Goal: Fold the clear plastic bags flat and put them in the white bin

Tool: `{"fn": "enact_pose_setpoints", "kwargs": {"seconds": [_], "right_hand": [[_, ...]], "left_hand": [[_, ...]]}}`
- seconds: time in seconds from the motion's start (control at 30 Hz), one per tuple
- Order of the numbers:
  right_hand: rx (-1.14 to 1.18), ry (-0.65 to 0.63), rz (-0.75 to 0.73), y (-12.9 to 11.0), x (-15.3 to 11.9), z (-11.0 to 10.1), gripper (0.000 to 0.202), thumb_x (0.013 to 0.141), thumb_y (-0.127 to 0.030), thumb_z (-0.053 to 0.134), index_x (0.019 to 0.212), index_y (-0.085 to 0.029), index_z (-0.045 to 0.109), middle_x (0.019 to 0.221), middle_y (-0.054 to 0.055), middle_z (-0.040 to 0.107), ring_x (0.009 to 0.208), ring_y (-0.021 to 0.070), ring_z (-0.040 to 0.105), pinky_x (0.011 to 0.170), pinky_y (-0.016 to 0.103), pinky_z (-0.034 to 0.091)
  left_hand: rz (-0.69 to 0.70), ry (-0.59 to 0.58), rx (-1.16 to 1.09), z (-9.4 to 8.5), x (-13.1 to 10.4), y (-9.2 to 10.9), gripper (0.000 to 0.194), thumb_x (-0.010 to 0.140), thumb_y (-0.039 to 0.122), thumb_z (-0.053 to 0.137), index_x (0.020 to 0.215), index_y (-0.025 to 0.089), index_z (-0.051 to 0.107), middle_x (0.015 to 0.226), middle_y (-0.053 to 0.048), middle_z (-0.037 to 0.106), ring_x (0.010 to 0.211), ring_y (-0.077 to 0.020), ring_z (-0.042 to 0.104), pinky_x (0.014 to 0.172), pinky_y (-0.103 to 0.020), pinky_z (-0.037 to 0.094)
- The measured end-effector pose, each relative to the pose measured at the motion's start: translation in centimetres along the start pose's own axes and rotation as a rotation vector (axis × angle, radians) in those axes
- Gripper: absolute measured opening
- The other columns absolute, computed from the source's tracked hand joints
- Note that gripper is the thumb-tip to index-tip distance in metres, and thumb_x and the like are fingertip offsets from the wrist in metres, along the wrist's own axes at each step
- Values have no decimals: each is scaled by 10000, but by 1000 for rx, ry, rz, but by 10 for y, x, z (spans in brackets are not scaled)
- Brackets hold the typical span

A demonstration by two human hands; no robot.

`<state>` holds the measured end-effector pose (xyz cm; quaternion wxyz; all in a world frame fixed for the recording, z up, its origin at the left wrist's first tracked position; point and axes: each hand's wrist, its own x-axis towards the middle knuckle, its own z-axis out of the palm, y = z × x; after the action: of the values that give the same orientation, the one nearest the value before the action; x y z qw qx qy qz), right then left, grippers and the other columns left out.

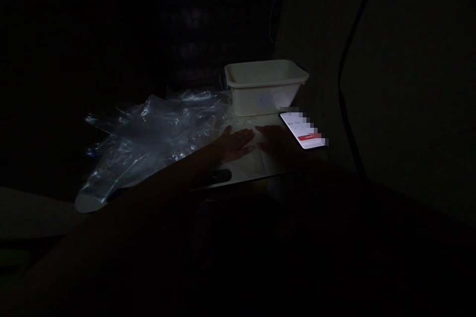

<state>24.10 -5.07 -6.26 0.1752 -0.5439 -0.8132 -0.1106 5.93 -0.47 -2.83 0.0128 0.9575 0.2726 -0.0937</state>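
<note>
My left hand [235, 144] lies flat on the pale tabletop [241, 171], its fingers stretched out and nothing seen in its grasp. Opposite it, my right hand [274, 142] also has its fingers extended, with the fingertips of both hands close together. Between and below them there seems to be a thin pale sheet [258, 161], too dim to name. A heap of clear plastic bags [148, 133] spreads to the left of my left hand. Just beyond my right hand rests a lit phone [303, 131] showing a timer.
A white plastic tub [266, 96] with a label stands at the back of the table. A dark oval cut-out [219, 176] sits near the front edge. On the right, a dark cable [344, 84] hangs in front of the wall. The surroundings are very dark.
</note>
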Motion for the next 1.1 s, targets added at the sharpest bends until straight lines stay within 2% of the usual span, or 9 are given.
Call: {"fn": "enact_pose_setpoints", "kwargs": {"seconds": [0.1, 0.2, 0.43, 0.77, 0.97, 1.1], "right_hand": [[-9, 7, 64, 1, 9, 4, 552, 805, -466, 285, 1248, -141, 336, 1080, 127, 504, 970, 254, 420, 768, 395, 350], [-50, -30, 66, 2, 15, 7, 576, 803, -494, 269, 1242, -128, 339, 1091, 138, 490, 985, 260, 405, 773, 393, 338], [-89, -48, -14, 7, 13, 8, 612, 785, -531, 291, 1251, -136, 325, 1185, 145, 418, 1084, 272, 330, 820, 403, 294], [-22, -51, -123, 1, 2, -1, 624, 755, -525, 369, 1257, -159, 310, 1202, 140, 416, 1112, 273, 322, 840, 408, 286], [25, -71, -193, 0, -6, -1, 665, 757, -532, 350, 1284, -137, 257, 1230, 144, 393, 1115, 266, 317, 853, 410, 278], [28, -81, -237, -6, -12, -4, 658, 759, -536, 335, 1272, -127, 287, 1240, 146, 386, 1123, 268, 311, 851, 409, 282]], "left_hand": [[10, 8, -4, 1, 1, -1, 568, 837, 454, 56, 1325, 165, 97, 1392, -72, 109, 1272, -197, 82, 978, -498, 4], [19, 18, -13, 3, 1, -2, 571, 837, 453, 51, 1324, 158, 100, 1392, -75, 101, 1272, -202, 75, 974, -508, 5], [-8, 41, -28, 4, 1, 0, 585, 832, 470, 29, 1323, 162, 115, 1389, -80, 117, 1270, -198, 93, 979, -497, 17], [-33, 25, -11, 1, 1, 2, 555, 843, 453, 86, 1322, 174, 127, 1387, -84, 134, 1267, -229, 94, 980, -490, 33], [-7, 14, -14, -2, -2, 4, 555, 841, 456, 88, 1318, 176, 136, 1393, -78, 109, 1270, -214, 88, 975, -505, 37], [8, 13, -9, -1, -2, 2, 559, 840, 453, 87, 1319, 170, 124, 1393, -82, 101, 1271, -207, 89, 969, -516, 44]]}}
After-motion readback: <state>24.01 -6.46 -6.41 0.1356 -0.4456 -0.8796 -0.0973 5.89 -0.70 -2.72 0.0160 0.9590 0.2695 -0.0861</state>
